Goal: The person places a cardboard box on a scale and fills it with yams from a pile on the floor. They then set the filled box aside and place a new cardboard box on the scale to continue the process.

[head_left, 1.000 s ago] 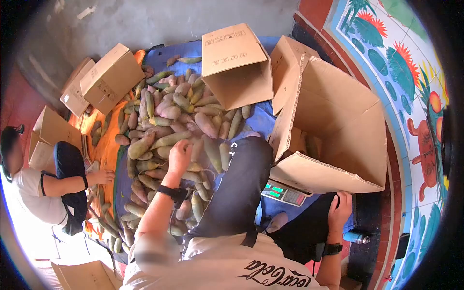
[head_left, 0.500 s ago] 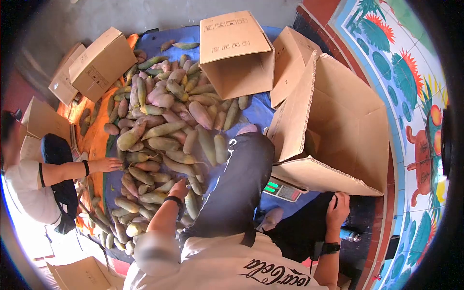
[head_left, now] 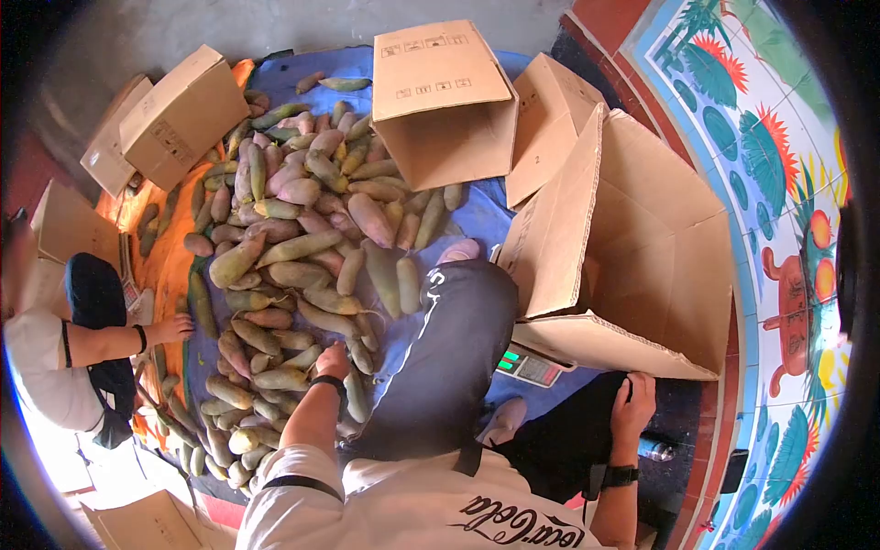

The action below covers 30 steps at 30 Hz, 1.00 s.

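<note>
A large heap of green and pinkish radish-like roots (head_left: pixel 298 247) covers the blue sheet. My left hand (head_left: pixel 332 360) reaches down among the roots at the heap's near right side; its fingertips are too hidden to show a grip. My right hand (head_left: pixel 632 403) rests on my dark-clad knee, just below the near corner of a big open carton (head_left: pixel 651 247), holding nothing. Under that carton's near edge sits a scale (head_left: pixel 529 365) with a green lit display.
An open carton (head_left: pixel 445 101) lies tipped behind the heap, with another carton (head_left: pixel 550 119) beside it. More cartons (head_left: pixel 183 119) stand at the far left. A co-worker's hand (head_left: pixel 172 328) is at the heap's left edge. A tiled wall (head_left: pixel 779 229) runs along the right.
The co-worker's hand has drawn back leftward from the roots. The view has shifted slightly. My left hand stays in the heap and my right hand stays at my knee.
</note>
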Available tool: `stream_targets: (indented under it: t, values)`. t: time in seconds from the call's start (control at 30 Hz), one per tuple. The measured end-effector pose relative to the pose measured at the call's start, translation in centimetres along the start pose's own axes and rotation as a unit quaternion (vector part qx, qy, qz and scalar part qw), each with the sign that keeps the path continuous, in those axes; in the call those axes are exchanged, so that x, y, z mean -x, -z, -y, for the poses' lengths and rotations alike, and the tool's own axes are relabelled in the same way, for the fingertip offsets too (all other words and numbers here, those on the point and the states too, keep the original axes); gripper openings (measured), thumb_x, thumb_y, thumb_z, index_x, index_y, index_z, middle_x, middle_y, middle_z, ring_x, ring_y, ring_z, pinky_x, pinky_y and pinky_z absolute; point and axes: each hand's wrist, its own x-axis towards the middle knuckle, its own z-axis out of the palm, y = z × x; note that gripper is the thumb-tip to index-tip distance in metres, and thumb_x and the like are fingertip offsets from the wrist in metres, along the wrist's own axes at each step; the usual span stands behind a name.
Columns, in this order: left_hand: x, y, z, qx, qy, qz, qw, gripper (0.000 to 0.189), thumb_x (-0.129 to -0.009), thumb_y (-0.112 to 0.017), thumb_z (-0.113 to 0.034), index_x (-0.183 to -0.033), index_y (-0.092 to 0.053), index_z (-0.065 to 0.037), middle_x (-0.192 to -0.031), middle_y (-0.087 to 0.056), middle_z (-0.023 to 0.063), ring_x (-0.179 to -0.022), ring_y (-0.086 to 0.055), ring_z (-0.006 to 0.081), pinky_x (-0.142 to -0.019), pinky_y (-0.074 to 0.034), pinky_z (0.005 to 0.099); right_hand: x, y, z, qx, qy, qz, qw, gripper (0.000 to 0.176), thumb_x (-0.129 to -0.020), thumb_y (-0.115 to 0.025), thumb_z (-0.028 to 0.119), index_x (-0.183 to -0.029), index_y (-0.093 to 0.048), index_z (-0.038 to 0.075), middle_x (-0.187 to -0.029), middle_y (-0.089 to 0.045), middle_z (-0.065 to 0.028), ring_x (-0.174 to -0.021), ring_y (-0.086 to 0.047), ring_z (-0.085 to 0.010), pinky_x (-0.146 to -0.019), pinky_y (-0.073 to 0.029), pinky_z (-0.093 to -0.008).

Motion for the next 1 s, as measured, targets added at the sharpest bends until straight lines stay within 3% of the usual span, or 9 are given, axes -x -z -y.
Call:
stream_targets:
  t: [0.13, 0.4, 0.53, 0.63, 0.7, 0.77, 0.83, 0.87, 1.0]
  values:
    - [-1.3, -1.9, 0.4, 0.007, 0.002, -0.014, 1.0, 0.036, -0.091, -0.047, -0.016, -0.126, -0.051, -0.008, -0.113, -0.064, 0.013, -0.106, -0.061, 0.0277, -0.086, -0.051, 0.0389, 0.0, 0.0, -0.1, 0.001, 0.002, 0.01, 1.0, 0.013, -0.081, -0.057, -0.001, -0.093, -0.059, -0.002, -0.096, -0.059, -0.018, -0.091, -0.058, -0.0356, -0.082, -0.048, -0.0398]
    - [-2.6, -3.0, 0.5, -0.035, -0.021, 0.015, 0.999, 0.026, -0.088, -0.05, -0.021, -0.1, -0.067, -0.005, -0.113, -0.063, 0.0157, -0.107, -0.06, 0.0298, -0.09, -0.049, 0.0395, -0.2, 0.2, 0.0, 0.005, 0.0, 0.019, 1.0, 0.011, -0.082, -0.056, 0.0, -0.093, -0.059, -0.003, -0.096, -0.059, -0.019, -0.091, -0.058, -0.0364, -0.08, -0.048, -0.0404]
    - [-3.8, -5.3, 1.7, -0.044, -0.031, -0.03, 0.998, 0.027, -0.087, -0.052, -0.025, -0.098, -0.067, -0.005, -0.111, -0.064, 0.0135, -0.103, -0.062, 0.0292, -0.087, -0.051, 0.0388, -0.3, 0.2, 0.3, 0.003, -0.002, 0.019, 1.0, 0.011, -0.082, -0.056, 0.0, -0.093, -0.059, -0.003, -0.096, -0.059, -0.0193, -0.091, -0.058, -0.0369, -0.08, -0.048, -0.0409]
    - [-2.8, -3.5, 1.3, -0.088, -0.04, 0.048, 0.994, 0.033, -0.085, -0.053, -0.028, -0.108, -0.066, -0.008, -0.117, -0.062, 0.0153, -0.109, -0.06, 0.0289, -0.09, -0.049, 0.0389, -0.5, 0.2, 0.7, -0.005, 0.003, 0.008, 1.0, 0.011, -0.082, -0.056, -0.001, -0.093, -0.058, -0.003, -0.096, -0.059, -0.0195, -0.091, -0.057, -0.0375, -0.081, -0.047, -0.0414]
    - [-2.4, -2.2, 1.1, 0.0, 0.002, 0.116, 0.993, 0.036, -0.083, -0.055, -0.03, -0.109, -0.066, -0.007, -0.119, -0.061, 0.0149, -0.11, -0.059, 0.0291, -0.09, -0.049, 0.0387, -0.4, 0.3, 0.7, -0.005, -0.008, 0.011, 1.0, 0.012, -0.081, -0.056, -0.001, -0.093, -0.059, -0.002, -0.097, -0.059, -0.0196, -0.092, -0.057, -0.0377, -0.081, -0.047, -0.0416]
    - [-5.8, -5.5, 3.5, -0.081, -0.075, 0.075, 0.991, 0.031, -0.083, -0.054, -0.028, -0.1, -0.069, -0.007, -0.106, -0.067, 0.0124, -0.101, -0.064, 0.0256, -0.086, -0.051, 0.0365, -0.4, 0.3, 0.7, -0.007, -0.016, 0.014, 1.0, 0.012, -0.081, -0.056, -0.001, -0.093, -0.059, -0.002, -0.097, -0.059, -0.0196, -0.092, -0.057, -0.0379, -0.081, -0.047, -0.0419]
    - [-5.5, -4.1, 3.2, 0.114, -0.075, 0.187, 0.973, 0.03, -0.082, -0.051, -0.027, -0.088, -0.071, -0.006, -0.084, -0.071, 0.0086, -0.086, -0.068, 0.0213, -0.078, -0.053, 0.0346, -0.4, 0.3, 0.6, -0.007, -0.005, 0.003, 1.0, 0.013, -0.08, -0.057, -0.001, -0.093, -0.059, -0.002, -0.098, -0.059, -0.0196, -0.092, -0.057, -0.0379, -0.081, -0.047, -0.0422]
    - [-5.0, -3.7, 2.7, 0.03, -0.137, 0.113, 0.984, 0.03, -0.081, -0.048, -0.026, -0.078, -0.071, -0.006, -0.07, -0.069, 0.0059, -0.071, -0.069, 0.0192, -0.07, -0.054, 0.0341, -0.3, 0.3, 0.6, -0.01, -0.005, -0.001, 1.0, 0.013, -0.08, -0.057, -0.001, -0.093, -0.059, -0.002, -0.098, -0.059, -0.0196, -0.092, -0.057, -0.0379, -0.081, -0.047, -0.0422]
    - [1.2, 2.7, -0.4, 0.154, -0.156, 0.057, 0.974, 0.029, -0.081, -0.049, -0.024, -0.075, -0.068, -0.003, -0.072, -0.069, 0.0094, -0.066, -0.068, 0.0196, -0.065, -0.054, 0.0343, -0.3, 0.3, 0.6, -0.013, -0.003, -0.017, 1.0, 0.014, -0.079, -0.059, 0.0, -0.093, -0.059, -0.001, -0.097, -0.06, -0.0188, -0.091, -0.058, -0.0377, -0.08, -0.048, -0.0431]
